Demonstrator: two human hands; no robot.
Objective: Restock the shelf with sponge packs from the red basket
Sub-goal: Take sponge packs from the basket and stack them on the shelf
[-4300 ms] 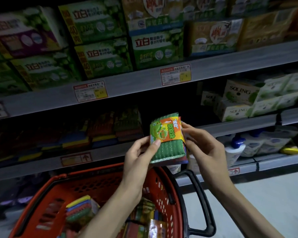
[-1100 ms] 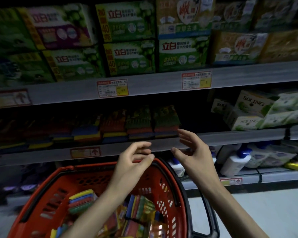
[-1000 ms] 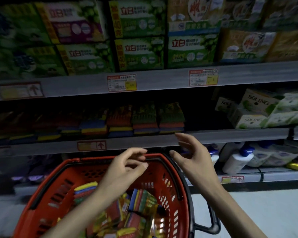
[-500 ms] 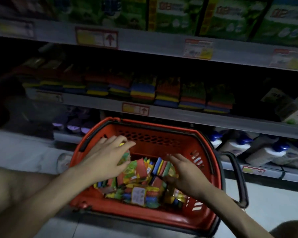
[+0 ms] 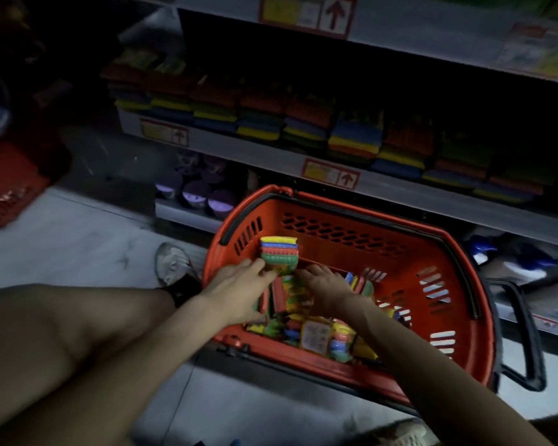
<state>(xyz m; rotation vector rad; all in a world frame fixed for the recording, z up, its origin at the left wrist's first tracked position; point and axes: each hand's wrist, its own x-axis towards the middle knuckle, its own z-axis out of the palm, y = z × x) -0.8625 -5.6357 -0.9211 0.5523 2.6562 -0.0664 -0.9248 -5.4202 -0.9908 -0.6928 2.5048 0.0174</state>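
Head view: the left hand [image 5: 239, 292] reaches into the basket [image 5: 400, 243] with its fingers [image 5: 259, 268] stretched nearly straight. Their tips touch the lower left side of a pack [image 5: 279, 251] that stands on edge, its coloured layers rising just beyond them. The right hand [image 5: 329, 286] lies palm down beside it, its fingers [image 5: 310, 272] just right of the same pack and bent over the loose packs [image 5: 316, 336]; blur hides whether they grip anything. Those loose packs lie heaped under both palms and back toward the wrists. Past the fingertips, above the basket's far wall, runs the shelf [image 5: 271, 157], with stacked packs [image 5: 355, 141] in a row on it. Left of the left fingers a shoe [image 5: 171, 262] rests on the floor [image 5: 62, 239]; far left sits a second basket [image 5: 7, 185].
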